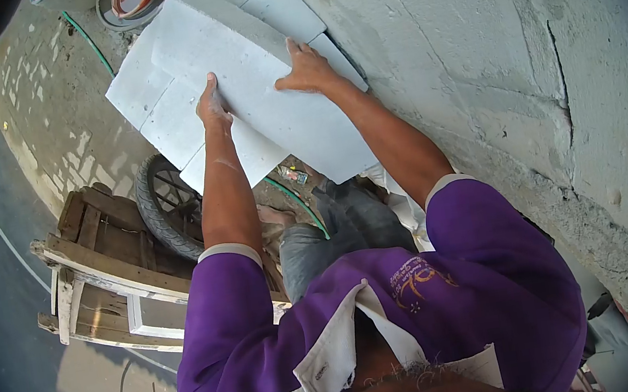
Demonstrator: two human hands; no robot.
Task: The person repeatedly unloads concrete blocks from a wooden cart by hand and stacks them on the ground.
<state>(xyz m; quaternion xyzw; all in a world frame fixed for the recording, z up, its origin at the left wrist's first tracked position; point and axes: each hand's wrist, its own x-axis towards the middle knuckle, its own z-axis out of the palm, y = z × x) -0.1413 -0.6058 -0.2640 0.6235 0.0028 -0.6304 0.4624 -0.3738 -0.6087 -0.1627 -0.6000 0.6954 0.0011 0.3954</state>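
A long white lightweight concrete block [262,111] lies slanted over a stack of similar white blocks [156,98], its near end reaching toward my knees. My left hand [214,107] grips its left edge, the thumb on the upper face and the fingers mostly hidden beneath. On the opposite long edge, my right hand [306,70] clasps the block, thumb across the top and fingers over the side. Both hands look dusty.
A rough grey wall [468,38] rises along the right. To the left are a spoked wheel [163,209] and a wooden cart [115,264]. A green hose [91,47] runs under the stack, and a round basin [130,1] sits beyond it.
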